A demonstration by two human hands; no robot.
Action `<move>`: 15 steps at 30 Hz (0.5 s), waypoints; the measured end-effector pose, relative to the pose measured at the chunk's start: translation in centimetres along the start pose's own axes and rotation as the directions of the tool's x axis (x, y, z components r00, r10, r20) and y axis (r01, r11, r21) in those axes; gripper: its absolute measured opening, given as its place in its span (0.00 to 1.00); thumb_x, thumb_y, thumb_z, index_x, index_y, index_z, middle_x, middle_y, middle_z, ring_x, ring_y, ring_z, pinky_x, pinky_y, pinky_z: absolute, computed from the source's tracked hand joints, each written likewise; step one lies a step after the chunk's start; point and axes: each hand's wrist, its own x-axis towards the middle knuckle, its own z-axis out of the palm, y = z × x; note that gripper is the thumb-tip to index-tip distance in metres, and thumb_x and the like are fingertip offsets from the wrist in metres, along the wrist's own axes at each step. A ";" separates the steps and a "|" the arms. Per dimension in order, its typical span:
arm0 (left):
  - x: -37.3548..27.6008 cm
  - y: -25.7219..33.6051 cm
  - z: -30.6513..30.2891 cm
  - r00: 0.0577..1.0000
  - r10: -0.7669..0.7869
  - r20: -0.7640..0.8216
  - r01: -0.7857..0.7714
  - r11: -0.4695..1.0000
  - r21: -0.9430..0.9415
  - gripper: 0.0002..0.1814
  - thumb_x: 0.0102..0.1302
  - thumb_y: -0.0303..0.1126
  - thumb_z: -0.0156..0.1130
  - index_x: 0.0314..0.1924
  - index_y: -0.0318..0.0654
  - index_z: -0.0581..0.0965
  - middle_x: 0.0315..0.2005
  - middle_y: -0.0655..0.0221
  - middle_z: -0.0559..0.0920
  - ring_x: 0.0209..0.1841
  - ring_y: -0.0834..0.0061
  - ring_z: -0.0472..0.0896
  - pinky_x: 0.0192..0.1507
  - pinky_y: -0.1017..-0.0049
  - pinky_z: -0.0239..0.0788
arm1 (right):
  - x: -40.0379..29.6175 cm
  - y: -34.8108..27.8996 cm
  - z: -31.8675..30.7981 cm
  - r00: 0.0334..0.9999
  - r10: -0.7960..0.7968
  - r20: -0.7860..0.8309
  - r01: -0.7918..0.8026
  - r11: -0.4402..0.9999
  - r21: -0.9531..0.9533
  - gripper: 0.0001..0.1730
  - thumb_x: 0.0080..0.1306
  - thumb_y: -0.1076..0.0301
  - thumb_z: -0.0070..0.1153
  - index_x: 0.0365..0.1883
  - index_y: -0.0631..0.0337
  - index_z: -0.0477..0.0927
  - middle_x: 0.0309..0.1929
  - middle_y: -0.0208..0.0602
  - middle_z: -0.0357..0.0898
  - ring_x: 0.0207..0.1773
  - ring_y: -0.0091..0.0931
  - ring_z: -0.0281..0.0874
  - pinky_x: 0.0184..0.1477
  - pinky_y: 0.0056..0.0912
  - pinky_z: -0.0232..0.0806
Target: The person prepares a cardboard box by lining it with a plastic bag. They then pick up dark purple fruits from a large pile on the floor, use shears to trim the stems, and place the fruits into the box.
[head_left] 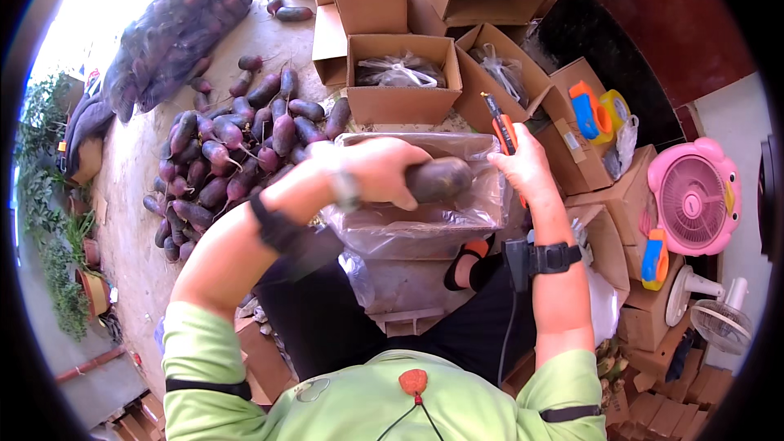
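Above an open cardboard box lined with clear plastic [416, 233], my left hand [389, 171] grips a dark purple radish [440, 179] by one end. My right hand [527, 162], at the box's right side, is closed around an orange and black utility knife [503, 128] that points up and away from me. A large heap of dark purple radishes [214, 159] with thin roots lies on the floor to the left of the box. The floor of the lined box is partly hidden by my left hand and the radish.
Beyond stand open cardboard boxes [398, 105] holding tied plastic bags. A full mesh sack of radishes [177, 30] lies at the upper left. Tape dispensers [591, 119], stacked cartons and a pink fan [692, 202] are on the right; potted plants [92, 288] line the left.
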 end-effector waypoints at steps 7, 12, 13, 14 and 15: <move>14.5 -7.2 9.8 0.853 -0.330 0.403 0.055 0.826 0.560 0.35 0.45 0.47 0.73 0.52 0.36 0.79 0.50 0.57 0.81 0.54 0.56 0.78 0.57 0.63 0.68 | 0.5 0.0 0.0 0.993 -0.050 0.104 0.048 0.999 0.022 0.26 0.52 0.68 0.63 0.49 0.60 0.71 0.37 0.52 0.79 0.44 0.46 0.78 0.46 0.42 0.69; 16.7 -11.9 16.2 0.928 -0.167 0.332 -0.008 0.883 0.469 0.26 0.53 0.50 0.68 0.50 0.46 0.82 0.53 0.62 0.80 0.55 0.57 0.77 0.55 0.59 0.68 | 0.2 0.5 -0.2 0.981 -0.095 0.172 0.084 0.994 0.068 0.27 0.52 0.73 0.59 0.53 0.61 0.73 0.35 0.45 0.77 0.37 0.35 0.77 0.44 0.36 0.69; 17.1 -12.4 16.8 0.905 -0.215 0.368 0.079 0.933 0.351 0.22 0.51 0.44 0.68 0.46 0.46 0.84 0.51 0.60 0.81 0.52 0.58 0.79 0.52 0.60 0.69 | 0.2 0.4 -0.3 0.984 -0.017 0.178 -0.005 0.992 0.126 0.25 0.53 0.74 0.58 0.52 0.62 0.73 0.31 0.41 0.75 0.34 0.30 0.74 0.42 0.33 0.68; 18.7 -14.9 20.7 0.960 -0.161 0.227 0.065 0.923 0.380 0.18 0.50 0.39 0.66 0.44 0.46 0.85 0.49 0.59 0.82 0.50 0.59 0.80 0.51 0.60 0.69 | 0.1 0.3 -0.4 0.981 -0.032 0.191 0.004 0.989 0.147 0.24 0.54 0.75 0.57 0.52 0.60 0.73 0.30 0.36 0.73 0.29 0.25 0.71 0.35 0.29 0.66; 19.4 -15.0 21.1 0.957 -0.141 0.254 0.063 0.954 0.294 0.19 0.59 0.40 0.59 0.48 0.42 0.82 0.50 0.58 0.81 0.52 0.59 0.79 0.53 0.59 0.69 | 0.4 0.7 -0.7 0.982 -0.029 0.187 -0.001 0.987 0.161 0.23 0.55 0.75 0.57 0.52 0.59 0.72 0.29 0.31 0.72 0.24 0.21 0.68 0.28 0.25 0.63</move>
